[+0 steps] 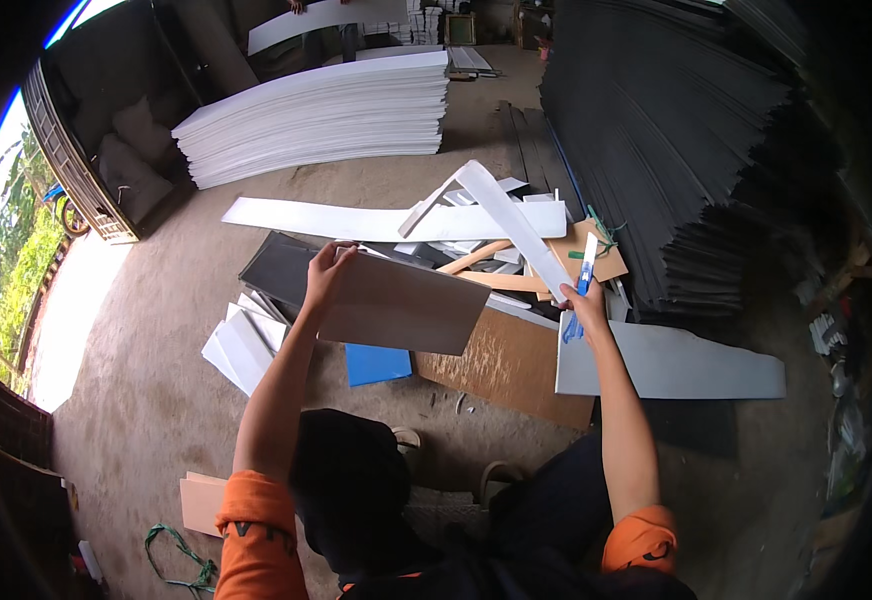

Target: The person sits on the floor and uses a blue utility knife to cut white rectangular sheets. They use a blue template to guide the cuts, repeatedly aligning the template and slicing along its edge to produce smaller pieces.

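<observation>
Your left orange sleeve [261, 565] carries a short row of dark block lettering, running across the cloth and set back from the opening where your forearm comes out. Folds in the fabric break up the row, so you cannot tell whether it makes a whole word. Your right orange sleeve [628, 540] bears one dark, curved mark toward its outer side; whether that is a full letter or part of one, you cannot tell, as the cloth turns away.
</observation>
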The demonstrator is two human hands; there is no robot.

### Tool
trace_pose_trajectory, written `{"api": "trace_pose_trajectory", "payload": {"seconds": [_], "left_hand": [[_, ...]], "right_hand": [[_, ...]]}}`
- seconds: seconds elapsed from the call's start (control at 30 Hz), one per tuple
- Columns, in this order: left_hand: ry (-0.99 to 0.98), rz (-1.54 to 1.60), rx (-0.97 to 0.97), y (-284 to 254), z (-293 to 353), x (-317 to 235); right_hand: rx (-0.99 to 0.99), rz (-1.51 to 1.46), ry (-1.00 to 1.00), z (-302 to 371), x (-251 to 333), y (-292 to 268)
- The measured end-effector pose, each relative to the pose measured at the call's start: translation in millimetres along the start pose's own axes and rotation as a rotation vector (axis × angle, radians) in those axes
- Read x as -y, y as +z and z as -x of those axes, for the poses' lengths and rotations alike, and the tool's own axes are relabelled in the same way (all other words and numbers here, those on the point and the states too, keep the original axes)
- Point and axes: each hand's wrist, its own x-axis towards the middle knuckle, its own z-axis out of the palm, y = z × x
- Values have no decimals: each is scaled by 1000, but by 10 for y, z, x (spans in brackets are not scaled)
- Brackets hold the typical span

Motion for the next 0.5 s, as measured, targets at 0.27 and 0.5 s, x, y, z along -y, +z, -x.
{"api": "trace_pose_trajectory", "payload": {"seconds": [0.27, 0.5], "left_hand": [[-333, 82, -374, -185, -77, 552], [-571, 268, -406, -166, 575, 1283]], "right_hand": [[-172, 789, -66, -732, -968, 395], [333, 1021, -239, -402, -1993, 751]]}}
